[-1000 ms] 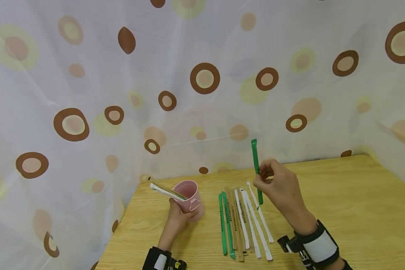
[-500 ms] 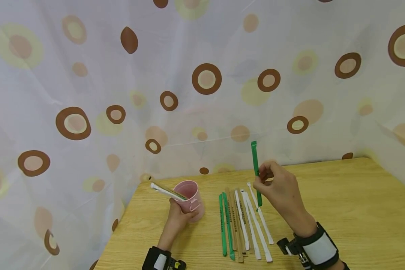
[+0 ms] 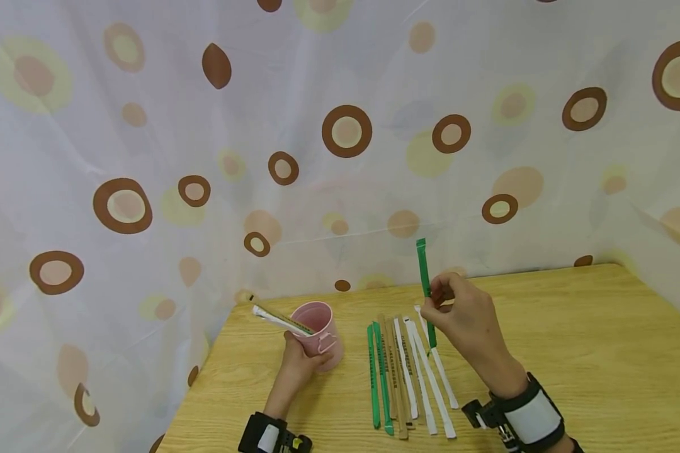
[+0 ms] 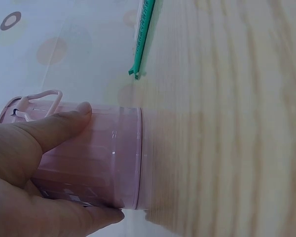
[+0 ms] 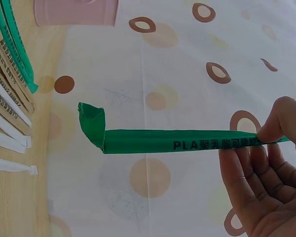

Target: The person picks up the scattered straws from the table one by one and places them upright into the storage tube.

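Note:
My left hand [image 3: 299,370] grips the side of a small pink metal pail [image 3: 333,336], which stands upright on the table with its wire handle hanging down. A brown and a white wrapped straw [image 3: 272,317] lean out of it to the left. Between thumb and fingers, my right hand [image 3: 473,324] pinches a green wrapped straw [image 3: 422,264], held nearly upright above the row on the table. Printed lettering and a folded end show on this straw in the right wrist view. The left wrist view shows the thumb and fingers wrapped about the pail [image 4: 98,148].
Several wrapped straws lie side by side between my hands: green ones [image 3: 373,377] at the left, brown ones [image 3: 399,396] in the middle, white ones [image 3: 430,384] mostly at the right. Behind the wooden table [image 3: 589,352] hangs a spotted sheet [image 3: 374,189].
My right hand has drifted slightly left and down with the green straw still pinched. My left hand and the pail have stayed in place.

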`<state>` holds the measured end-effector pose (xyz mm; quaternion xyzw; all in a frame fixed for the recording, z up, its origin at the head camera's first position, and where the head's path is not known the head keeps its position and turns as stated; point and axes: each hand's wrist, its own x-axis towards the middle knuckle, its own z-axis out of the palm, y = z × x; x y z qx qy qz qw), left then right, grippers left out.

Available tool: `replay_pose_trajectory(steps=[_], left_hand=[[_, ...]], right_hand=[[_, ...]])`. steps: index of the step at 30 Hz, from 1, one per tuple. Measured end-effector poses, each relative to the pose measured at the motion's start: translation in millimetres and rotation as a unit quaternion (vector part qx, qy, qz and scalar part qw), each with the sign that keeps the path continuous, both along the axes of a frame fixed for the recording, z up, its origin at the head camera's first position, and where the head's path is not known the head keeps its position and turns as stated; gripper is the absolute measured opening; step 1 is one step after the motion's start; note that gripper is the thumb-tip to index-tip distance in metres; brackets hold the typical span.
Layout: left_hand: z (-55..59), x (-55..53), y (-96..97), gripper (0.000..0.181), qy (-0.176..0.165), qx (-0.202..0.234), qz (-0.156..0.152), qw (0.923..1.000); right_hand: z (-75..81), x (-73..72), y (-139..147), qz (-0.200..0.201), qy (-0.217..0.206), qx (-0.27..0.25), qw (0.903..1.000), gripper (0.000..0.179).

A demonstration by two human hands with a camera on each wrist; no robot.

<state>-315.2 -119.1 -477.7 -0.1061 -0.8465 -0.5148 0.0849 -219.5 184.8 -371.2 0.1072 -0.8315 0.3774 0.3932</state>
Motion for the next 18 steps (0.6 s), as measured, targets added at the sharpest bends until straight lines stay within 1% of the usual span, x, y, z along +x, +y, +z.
replay_pose_trajectory(steps=[4,9,14,18], left_hand=[[-0.2,0.3,-0.2,0.092,0.009,0.004,-0.001,0.9999],[-2.5,-0.1,-1.7,0.091,0.005,0.004,-0.004,1.0],[-2.0,-0.5,-1.4,0.092,0.001,0.004,-0.009,0.9999],[-1.8,-0.7,-0.7,0.092,-0.002,0.003,-0.006,1.0]], right_hand=[[1.2,0.0,0.4,0.002,0.002,0.0,1.0,0.021],[-0.1,0.5,1.3,0.003,0.006,-0.003,1.0,0.022],[-0.9,-0.3,2.7,0.002,0.009,-0.003,1.0,0.022],[-0.1,-0.6,3.5,-0.001,0.008,-0.002,1.0,0.022]])
